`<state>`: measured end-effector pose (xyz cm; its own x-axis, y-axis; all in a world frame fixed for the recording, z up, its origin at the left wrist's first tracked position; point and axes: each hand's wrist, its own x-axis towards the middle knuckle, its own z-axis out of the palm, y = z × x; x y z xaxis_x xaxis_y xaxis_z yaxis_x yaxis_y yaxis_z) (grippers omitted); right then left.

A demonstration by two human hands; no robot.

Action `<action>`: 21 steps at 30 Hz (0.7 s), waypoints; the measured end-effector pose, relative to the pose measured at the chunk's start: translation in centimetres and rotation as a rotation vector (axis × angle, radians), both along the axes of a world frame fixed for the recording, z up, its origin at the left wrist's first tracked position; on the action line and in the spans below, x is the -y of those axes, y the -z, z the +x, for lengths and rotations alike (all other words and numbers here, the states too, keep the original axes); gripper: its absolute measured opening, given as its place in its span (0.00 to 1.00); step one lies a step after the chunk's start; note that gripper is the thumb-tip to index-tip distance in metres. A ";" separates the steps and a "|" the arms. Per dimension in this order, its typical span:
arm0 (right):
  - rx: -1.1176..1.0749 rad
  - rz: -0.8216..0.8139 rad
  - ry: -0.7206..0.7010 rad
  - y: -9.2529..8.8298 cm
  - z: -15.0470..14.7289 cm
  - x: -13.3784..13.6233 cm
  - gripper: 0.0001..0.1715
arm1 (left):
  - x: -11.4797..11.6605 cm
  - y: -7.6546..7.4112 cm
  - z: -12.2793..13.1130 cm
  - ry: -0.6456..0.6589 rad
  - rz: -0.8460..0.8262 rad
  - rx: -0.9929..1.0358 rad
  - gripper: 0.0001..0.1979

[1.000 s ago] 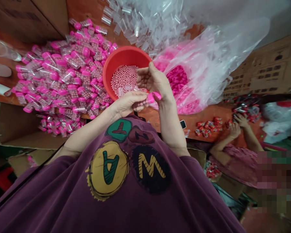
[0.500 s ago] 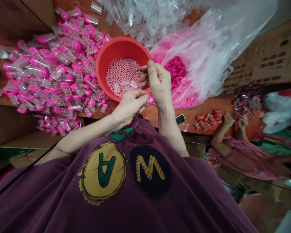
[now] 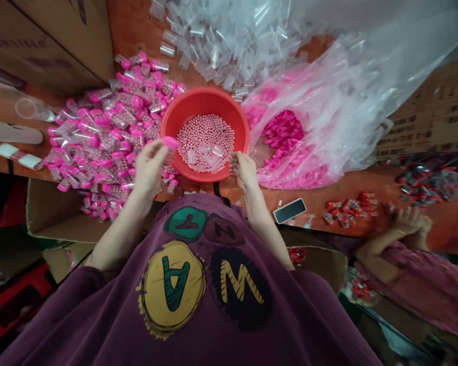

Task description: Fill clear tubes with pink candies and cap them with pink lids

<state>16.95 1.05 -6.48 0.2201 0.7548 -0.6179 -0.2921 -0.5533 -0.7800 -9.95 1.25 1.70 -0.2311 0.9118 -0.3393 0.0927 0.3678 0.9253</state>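
My left hand (image 3: 149,165) is closed, its thumb and fingertips pinching a pink-capped container (image 3: 170,143). Only the bright pink cap shows clearly; the rest lies hidden in the fingers. It is held at the left rim of a red basin (image 3: 168,114). Inside the basin lie many small pink beads (image 3: 206,133) and several clear tubes (image 3: 216,153) on top of them. By the basin's right rim is my right hand (image 3: 245,170), fingers loosely bent and nothing visible in them. A heap of bead-filled, pink-capped containers (image 3: 110,122) spreads left of the basin.
Empty clear tubes (image 3: 229,40) are piled behind the basin. A plastic bag (image 3: 328,101) of pink caps (image 3: 284,133) lies at right. A phone (image 3: 290,210) rests near the table edge. Farther right, another person's hands (image 3: 412,221) are beside small red items (image 3: 351,208). Cardboard boxes (image 3: 49,40) stand at left.
My hands were together over the basin's front rim at a pink cap. They have parted: the left moved left with the pink-capped container, the right dropped to the right rim. The view shifted.
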 end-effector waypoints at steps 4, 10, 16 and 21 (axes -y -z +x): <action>0.074 -0.031 -0.124 1.5 -0.3 0.3 0.15 | -1.8 0.9 -5.5 -0.254 0.275 -0.775 0.28; 0.088 0.088 -0.203 1.7 -0.1 0.5 0.19 | -8.7 8.4 7.3 0.143 0.102 -0.389 0.09; 0.464 0.044 -0.109 4.8 6.5 5.0 0.25 | -14.7 17.2 16.2 0.009 -0.262 -0.203 0.12; 0.825 -0.165 -0.075 8.1 13.0 5.6 0.14 | -16.0 20.8 17.2 0.228 -0.254 -0.082 0.17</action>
